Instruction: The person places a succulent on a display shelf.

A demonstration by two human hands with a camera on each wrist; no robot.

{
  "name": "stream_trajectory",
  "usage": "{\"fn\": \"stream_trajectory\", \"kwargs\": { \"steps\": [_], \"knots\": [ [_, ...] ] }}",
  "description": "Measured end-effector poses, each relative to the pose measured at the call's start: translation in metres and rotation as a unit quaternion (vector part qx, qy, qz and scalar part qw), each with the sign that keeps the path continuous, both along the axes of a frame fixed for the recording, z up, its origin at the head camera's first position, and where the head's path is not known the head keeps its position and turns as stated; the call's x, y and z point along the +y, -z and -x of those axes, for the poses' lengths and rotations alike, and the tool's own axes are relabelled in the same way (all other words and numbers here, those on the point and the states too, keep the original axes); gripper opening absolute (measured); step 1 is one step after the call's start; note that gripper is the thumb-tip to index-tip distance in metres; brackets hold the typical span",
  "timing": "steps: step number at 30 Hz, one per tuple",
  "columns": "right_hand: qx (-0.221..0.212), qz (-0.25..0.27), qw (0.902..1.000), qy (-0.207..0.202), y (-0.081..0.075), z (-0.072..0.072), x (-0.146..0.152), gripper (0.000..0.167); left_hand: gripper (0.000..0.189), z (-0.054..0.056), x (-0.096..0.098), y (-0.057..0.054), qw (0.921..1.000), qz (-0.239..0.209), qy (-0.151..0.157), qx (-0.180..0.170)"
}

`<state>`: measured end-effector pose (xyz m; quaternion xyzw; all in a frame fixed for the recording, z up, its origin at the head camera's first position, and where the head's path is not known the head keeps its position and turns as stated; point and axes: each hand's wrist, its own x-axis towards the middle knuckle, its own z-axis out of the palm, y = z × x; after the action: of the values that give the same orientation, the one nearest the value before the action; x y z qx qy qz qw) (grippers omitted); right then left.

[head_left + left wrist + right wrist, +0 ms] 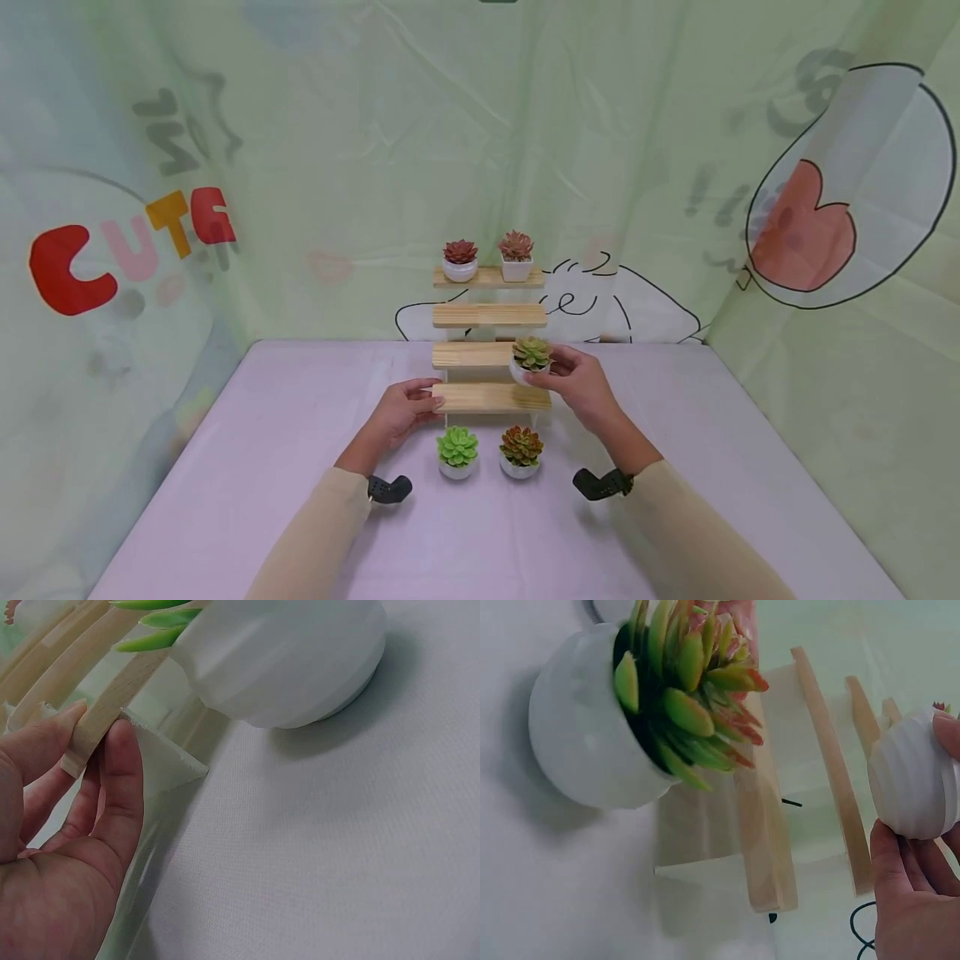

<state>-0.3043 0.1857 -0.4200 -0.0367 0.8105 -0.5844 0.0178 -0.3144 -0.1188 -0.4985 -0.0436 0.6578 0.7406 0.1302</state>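
My right hand [587, 385] holds a green succulent with reddish tips [531, 353] by its white pot. The pot is at the right end of the wooden tiered stand, overlapping its second-lowest shelf [468, 354] in the head view. In the right wrist view, thumb and fingers grip the ribbed white pot [909, 780] from both sides. With thumb and fingers, my left hand [401, 411] pinches the left end of the lowest shelf [491, 398]. The left wrist view shows this shelf end [101, 724] between thumb and fingers.
A bright green succulent [457, 447] and a red-and-green succulent [521, 447] stand in white pots before the stand. On the top shelf sit a dark red succulent [460, 253] and a pink one [516, 248]. A printed curtain [360, 183] hangs behind the table [300, 400].
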Motion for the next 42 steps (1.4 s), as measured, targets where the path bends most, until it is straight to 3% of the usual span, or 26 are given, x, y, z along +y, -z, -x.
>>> {"fn": "stream_trajectory", "kwargs": {
  "steps": [20, 42],
  "knots": [
    [0.018, 0.027, 0.9991, -0.026, -0.017, 0.015, -0.029, 0.065, 0.046, 0.001, -0.001, 0.001, 0.9999, -0.004, 0.007, 0.009],
    [0.046, 0.044, 0.9974, -0.035, -0.037, 0.043, -0.065, 0.06, 0.047, 0.001, -0.002, 0.002, 0.9999, -0.003, 0.013, 0.009]
  ]
}}
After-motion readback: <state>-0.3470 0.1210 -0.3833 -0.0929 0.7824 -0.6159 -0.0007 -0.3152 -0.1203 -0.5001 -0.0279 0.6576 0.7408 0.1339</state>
